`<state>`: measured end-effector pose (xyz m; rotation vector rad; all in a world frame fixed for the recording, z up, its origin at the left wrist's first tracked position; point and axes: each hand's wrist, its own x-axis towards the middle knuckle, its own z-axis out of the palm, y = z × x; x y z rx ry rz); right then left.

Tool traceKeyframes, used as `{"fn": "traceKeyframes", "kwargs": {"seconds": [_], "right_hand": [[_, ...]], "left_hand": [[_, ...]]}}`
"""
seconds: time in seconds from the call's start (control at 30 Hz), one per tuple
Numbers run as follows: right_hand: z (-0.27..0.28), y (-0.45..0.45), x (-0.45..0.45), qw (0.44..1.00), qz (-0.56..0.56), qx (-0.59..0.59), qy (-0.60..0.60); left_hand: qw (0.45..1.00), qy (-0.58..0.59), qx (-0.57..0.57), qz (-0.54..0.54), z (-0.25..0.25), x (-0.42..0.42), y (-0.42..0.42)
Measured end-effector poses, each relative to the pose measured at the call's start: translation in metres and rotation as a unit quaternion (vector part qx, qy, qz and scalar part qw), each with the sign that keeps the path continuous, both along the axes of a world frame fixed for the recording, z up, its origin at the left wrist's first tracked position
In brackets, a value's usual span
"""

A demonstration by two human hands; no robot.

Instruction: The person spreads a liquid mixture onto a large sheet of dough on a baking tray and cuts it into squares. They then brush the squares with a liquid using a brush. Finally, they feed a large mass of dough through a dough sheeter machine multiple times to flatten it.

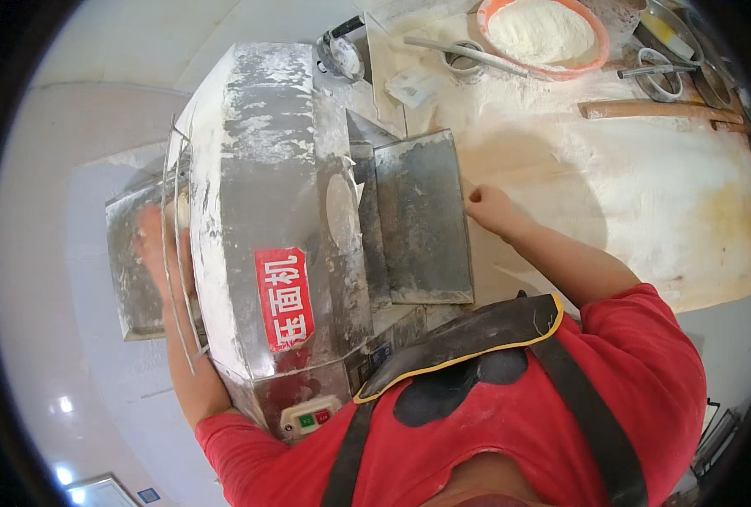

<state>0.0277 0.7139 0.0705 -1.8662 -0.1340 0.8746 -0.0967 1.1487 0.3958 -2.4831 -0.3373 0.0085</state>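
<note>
A flour-dusted metal dough sheeter [268, 190] stands before me, with a red label bearing writing on its cover. On its left side, my left hand [154, 241] is over the metal feed tray [138, 310], blurred and partly behind the wire guard [179, 253]. Right beside the fingers is a pale piece of dough [182, 212], partly hidden by the guard and machine; whether I grip it is unclear. My right hand [493, 209] is curled into a loose fist at the right edge of the grey metal outlet tray [420, 222], with nothing visible in it.
A flour-covered worktop [654, 209] extends to the right. At its back are an orange basin of flour [540, 32], a grey rod [458, 52], a wooden stick [654, 110] and a white ring-shaped container [659, 79]. Green and red switches [314, 418] sit low on the machine.
</note>
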Motion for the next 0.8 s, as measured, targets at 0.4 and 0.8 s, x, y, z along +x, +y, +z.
{"fn": "traceKeyframes", "kwargs": {"seconds": [0.4,0.8], "right_hand": [[-0.061,0.159,0.007,0.986,-0.079,0.128,-0.073],[-0.099,0.224,0.024,0.940,-0.063,0.323,0.091]], "left_hand": [[0.930,-0.248,-0.260,0.082,-0.037,0.016,0.028],[0.980,-0.157,-0.017,-0.123,-0.075,0.009,0.031]]}}
